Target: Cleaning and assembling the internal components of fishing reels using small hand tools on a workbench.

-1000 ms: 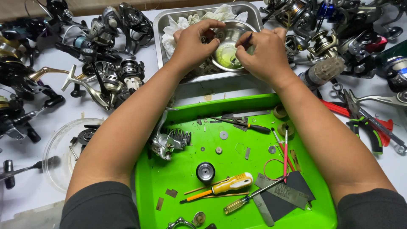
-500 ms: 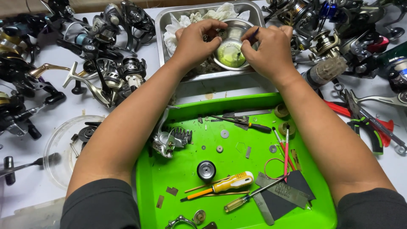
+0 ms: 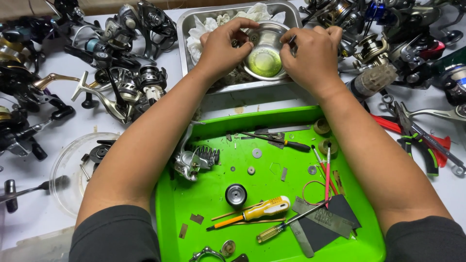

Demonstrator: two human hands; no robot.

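Your table [image 3: 272,99] is crowded with fishing reels [image 3: 121,73] on both sides, so any wide elbow move risks knocking one off or into the work. The green tray [image 3: 213,194] sits nearest you, carrying a reel body [image 3: 194,160], a yellow screwdriver [image 3: 255,211], a black spool [image 3: 235,195], washers and other loose small parts; a forearm dragged across it would probably scatter these. Beyond it stands the steel pan [image 3: 183,43], lined with white tissue [image 3: 206,26], and in the pan rests the round steel bowl [image 3: 264,51] with a pool of yellow-green liquid at its bottom. Your left hand [image 3: 221,46] is over the bowl's left rim, fingers closed on a small dark part [image 3: 242,41] held just above the rim. Your right hand [image 3: 313,53] is at the right rim, fingertips pinched together on a thin dark tool [image 3: 292,40] raised clear of the liquid; what the tool is cannot be told. Judged risks: pressing on the rim from one side could tip the bowl and spill the liquid into the pan; a wet, loose pinch could drop the part into the liquid or the tissue, where it would be hard to find; the tool may drip outside the bowl.
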